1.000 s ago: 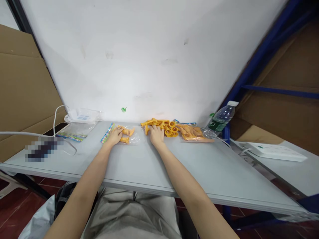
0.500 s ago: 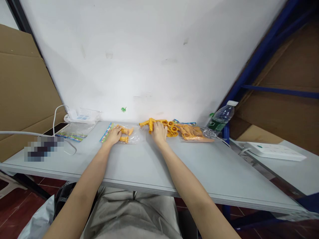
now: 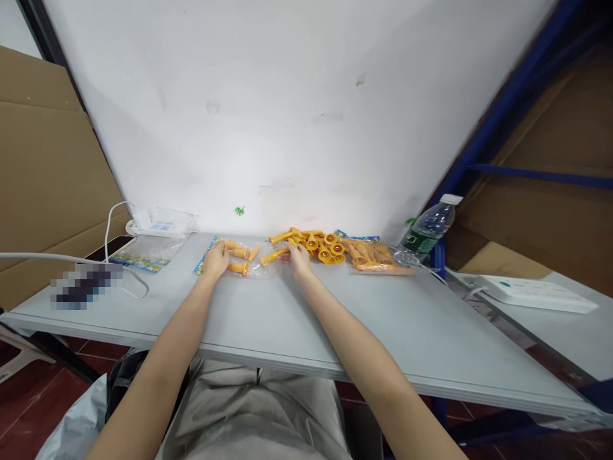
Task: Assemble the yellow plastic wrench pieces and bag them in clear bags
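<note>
My left hand (image 3: 216, 259) is closed on the header end of a clear plastic bag (image 3: 262, 271) with a colourful printed strip. Inside the bag lie several yellow plastic horn-shaped pieces (image 3: 238, 268). Between the fingers of my right hand (image 3: 299, 258) is another yellow horn-shaped piece (image 3: 272, 257), pointing left at the bag's open end. Just behind and right of that hand is a pile of loose yellow horn-shaped pieces (image 3: 330, 248), their round flared ends showing. My right fingertips are partly hidden.
A filled bag of yellow pieces (image 3: 373, 255) lies right of the pile, beside a tilted water bottle (image 3: 428, 227). Flat clear packaging (image 3: 148, 249), a white power strip (image 3: 160, 225) and cables are at left. A wall rises behind the table (image 3: 287, 326).
My right hand has drawn a yellow horn-shaped piece leftward out of the pile toward the bag. My left hand stays at the bag's header end.
</note>
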`<state>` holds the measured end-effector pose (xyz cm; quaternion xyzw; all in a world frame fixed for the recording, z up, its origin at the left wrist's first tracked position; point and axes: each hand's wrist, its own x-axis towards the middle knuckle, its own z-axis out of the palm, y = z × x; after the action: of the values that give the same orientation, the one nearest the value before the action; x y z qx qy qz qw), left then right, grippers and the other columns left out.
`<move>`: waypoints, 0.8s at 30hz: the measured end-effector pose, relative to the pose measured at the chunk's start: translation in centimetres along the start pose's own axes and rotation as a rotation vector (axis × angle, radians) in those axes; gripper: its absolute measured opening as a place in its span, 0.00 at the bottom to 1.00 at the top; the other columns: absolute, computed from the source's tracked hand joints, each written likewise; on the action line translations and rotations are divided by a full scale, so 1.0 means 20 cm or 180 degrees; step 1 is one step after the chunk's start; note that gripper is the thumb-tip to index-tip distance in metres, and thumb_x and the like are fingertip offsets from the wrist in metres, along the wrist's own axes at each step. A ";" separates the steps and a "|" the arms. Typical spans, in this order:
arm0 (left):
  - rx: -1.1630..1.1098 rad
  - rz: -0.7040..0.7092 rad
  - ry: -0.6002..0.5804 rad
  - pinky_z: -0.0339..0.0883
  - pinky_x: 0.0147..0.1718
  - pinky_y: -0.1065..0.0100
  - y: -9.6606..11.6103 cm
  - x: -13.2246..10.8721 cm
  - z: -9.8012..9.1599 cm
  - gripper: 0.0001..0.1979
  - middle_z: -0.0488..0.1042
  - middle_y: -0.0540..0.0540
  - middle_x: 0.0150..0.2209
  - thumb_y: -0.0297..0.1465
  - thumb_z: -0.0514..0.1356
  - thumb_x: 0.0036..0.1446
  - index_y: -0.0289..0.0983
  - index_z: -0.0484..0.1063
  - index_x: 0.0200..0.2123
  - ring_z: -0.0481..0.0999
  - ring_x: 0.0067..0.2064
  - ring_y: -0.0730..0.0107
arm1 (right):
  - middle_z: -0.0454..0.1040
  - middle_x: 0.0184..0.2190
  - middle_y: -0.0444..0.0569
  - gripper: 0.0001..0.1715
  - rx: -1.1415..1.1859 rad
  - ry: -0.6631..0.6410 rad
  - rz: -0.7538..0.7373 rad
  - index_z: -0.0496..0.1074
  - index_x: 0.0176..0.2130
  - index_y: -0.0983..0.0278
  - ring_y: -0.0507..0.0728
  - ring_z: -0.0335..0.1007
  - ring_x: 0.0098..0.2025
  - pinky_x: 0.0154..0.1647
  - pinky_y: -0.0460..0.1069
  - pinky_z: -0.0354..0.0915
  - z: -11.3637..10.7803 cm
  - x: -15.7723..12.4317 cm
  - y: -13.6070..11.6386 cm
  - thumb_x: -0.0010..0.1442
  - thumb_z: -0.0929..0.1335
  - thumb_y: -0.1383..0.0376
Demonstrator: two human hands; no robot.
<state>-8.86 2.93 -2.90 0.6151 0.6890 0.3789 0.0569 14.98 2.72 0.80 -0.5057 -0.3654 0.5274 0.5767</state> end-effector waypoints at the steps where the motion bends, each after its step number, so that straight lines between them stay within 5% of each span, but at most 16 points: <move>1: -0.0035 -0.0049 -0.0007 0.53 0.63 0.57 0.00 0.00 0.00 0.21 0.68 0.38 0.60 0.29 0.48 0.62 0.33 0.68 0.56 0.64 0.63 0.58 | 0.75 0.28 0.45 0.10 0.0153 -0.0104 0.0125 0.62 0.41 0.61 0.54 0.73 0.24 0.30 0.49 0.72 0.00 0.00 0.00 0.57 0.65 0.66; 7: -0.0373 -0.0262 -0.0124 0.53 0.64 0.60 -0.02 0.02 0.01 0.22 0.67 0.38 0.61 0.30 0.46 0.63 0.32 0.67 0.57 0.63 0.64 0.60 | 0.74 0.24 0.44 0.09 0.0486 -0.0407 0.0812 0.59 0.39 0.62 0.53 0.75 0.23 0.29 0.48 0.73 0.01 -0.02 -0.02 0.57 0.61 0.73; 15: -0.0657 -0.0337 -0.0230 0.52 0.65 0.58 -0.03 0.04 0.04 0.22 0.67 0.40 0.61 0.32 0.45 0.64 0.33 0.68 0.56 0.64 0.63 0.60 | 0.72 0.24 0.45 0.05 0.0525 -0.1094 0.0986 0.62 0.35 0.63 0.51 0.74 0.25 0.30 0.45 0.72 0.01 -0.01 -0.01 0.62 0.63 0.72; 20: -0.0800 -0.0294 -0.0352 0.53 0.64 0.59 0.00 0.03 0.05 0.22 0.68 0.42 0.61 0.34 0.45 0.65 0.35 0.68 0.56 0.64 0.64 0.61 | 0.73 0.24 0.44 0.08 0.0275 -0.1325 0.0656 0.65 0.33 0.63 0.51 0.71 0.26 0.31 0.46 0.71 0.02 -0.02 0.05 0.59 0.63 0.75; 24: -0.0858 -0.0432 -0.0288 0.54 0.64 0.60 0.02 0.03 0.05 0.22 0.67 0.42 0.61 0.35 0.44 0.65 0.35 0.68 0.56 0.62 0.65 0.62 | 0.73 0.24 0.43 0.07 -0.0845 -0.1278 0.0017 0.70 0.32 0.64 0.52 0.71 0.29 0.35 0.47 0.70 0.01 0.01 0.09 0.54 0.65 0.74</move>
<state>-8.09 3.86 -3.24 0.5704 0.6687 0.4352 0.1953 14.40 2.79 -0.99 -0.4630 -0.5376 0.5662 0.4195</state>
